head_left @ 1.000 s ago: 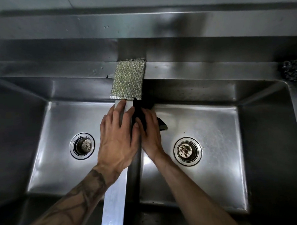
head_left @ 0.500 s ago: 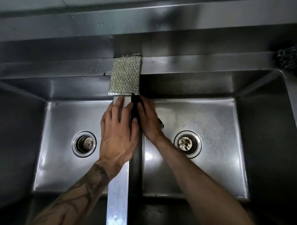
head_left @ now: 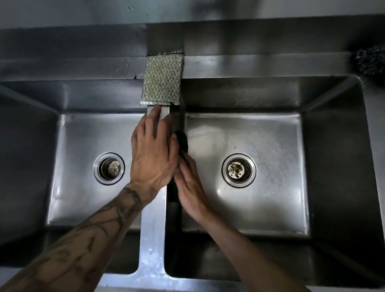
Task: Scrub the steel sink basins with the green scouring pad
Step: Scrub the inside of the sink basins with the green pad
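A steel double sink fills the view, with a left basin (head_left: 79,193) and a right basin (head_left: 276,197) split by a narrow divider (head_left: 153,234). My left hand (head_left: 153,151) lies flat on top of the divider, fingers spread. My right hand (head_left: 189,185) presses the dark green scouring pad (head_left: 182,141) against the divider's wall inside the right basin. Only the pad's upper end and a strip below my left hand show.
A silvery mesh sponge (head_left: 163,81) lies on the back ledge at the divider's far end. A dark steel-wool ball (head_left: 374,61) sits at the back right corner. Each basin has a round drain, left drain (head_left: 109,168) and right drain (head_left: 238,169), with debris.
My right hand with the pad has slid back toward me along the divider wall after reaching farther up. My left hand has stayed on the divider.
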Action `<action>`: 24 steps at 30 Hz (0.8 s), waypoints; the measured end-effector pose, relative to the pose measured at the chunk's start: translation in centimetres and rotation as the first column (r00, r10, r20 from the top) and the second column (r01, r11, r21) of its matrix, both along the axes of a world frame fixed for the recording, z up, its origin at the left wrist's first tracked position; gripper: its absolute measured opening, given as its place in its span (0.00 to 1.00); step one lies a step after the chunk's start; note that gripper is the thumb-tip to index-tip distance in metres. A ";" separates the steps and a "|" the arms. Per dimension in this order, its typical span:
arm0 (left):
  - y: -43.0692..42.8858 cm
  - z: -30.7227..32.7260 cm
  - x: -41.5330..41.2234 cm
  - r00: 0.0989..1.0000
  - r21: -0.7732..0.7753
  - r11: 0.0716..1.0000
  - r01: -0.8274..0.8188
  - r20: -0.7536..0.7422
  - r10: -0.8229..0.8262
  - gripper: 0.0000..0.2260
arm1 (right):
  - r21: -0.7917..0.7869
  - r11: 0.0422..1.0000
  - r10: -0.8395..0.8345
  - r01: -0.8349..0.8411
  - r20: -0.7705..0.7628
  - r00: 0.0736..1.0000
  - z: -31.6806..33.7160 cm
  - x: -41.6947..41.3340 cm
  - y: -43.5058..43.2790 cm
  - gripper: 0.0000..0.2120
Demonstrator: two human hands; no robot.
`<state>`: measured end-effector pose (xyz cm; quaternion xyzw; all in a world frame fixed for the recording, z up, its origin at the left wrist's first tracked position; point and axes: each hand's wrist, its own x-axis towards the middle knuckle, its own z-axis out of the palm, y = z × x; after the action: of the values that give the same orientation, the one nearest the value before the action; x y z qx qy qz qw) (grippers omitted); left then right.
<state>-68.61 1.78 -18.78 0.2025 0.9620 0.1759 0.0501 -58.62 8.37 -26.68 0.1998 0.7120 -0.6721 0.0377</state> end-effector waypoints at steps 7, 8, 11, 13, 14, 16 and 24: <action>0.0 0.0 0.2 1.000 0.006 1.000 -0.010 0.001 0.010 0.21 | 0.188 0.962 0.198 -0.196 0.009 0.980 1.0 4.9 -0.5 0.25; 0.0 0.1 0.2 1.000 0.007 1.000 -0.010 0.002 0.010 0.21 | 0.159 0.955 0.247 -0.251 0.044 0.968 1.2 6.2 -0.5 0.26; 0.0 0.4 0.3 1.000 0.017 1.000 -0.010 0.010 0.010 0.21 | 0.037 0.903 0.420 -0.428 0.131 0.898 2.1 9.5 -0.4 0.29; 0.0 0.4 0.3 1.000 0.014 1.000 -0.014 0.017 0.014 0.21 | -0.009 0.884 0.464 -0.468 0.148 0.873 2.3 9.6 -0.1 0.30; 0.0 0.5 0.4 1.000 0.011 1.000 -0.014 0.019 0.014 0.21 | -0.008 0.895 0.442 -0.446 0.154 0.884 2.3 8.8 0.1 0.31; 0.1 0.6 0.3 1.000 0.003 1.000 -0.014 0.016 0.014 0.21 | -0.004 0.925 0.374 -0.381 0.202 0.905 2.3 6.4 0.5 0.32; -0.1 0.2 0.3 1.000 -0.045 0.999 -0.007 0.006 0.007 0.22 | -0.064 0.756 0.639 -0.652 0.294 0.711 4.0 11.0 0.7 0.30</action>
<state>-68.32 1.64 -18.63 0.1973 0.9663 0.1549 0.0572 -47.64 9.04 -22.70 0.0384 0.7374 -0.5624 0.3721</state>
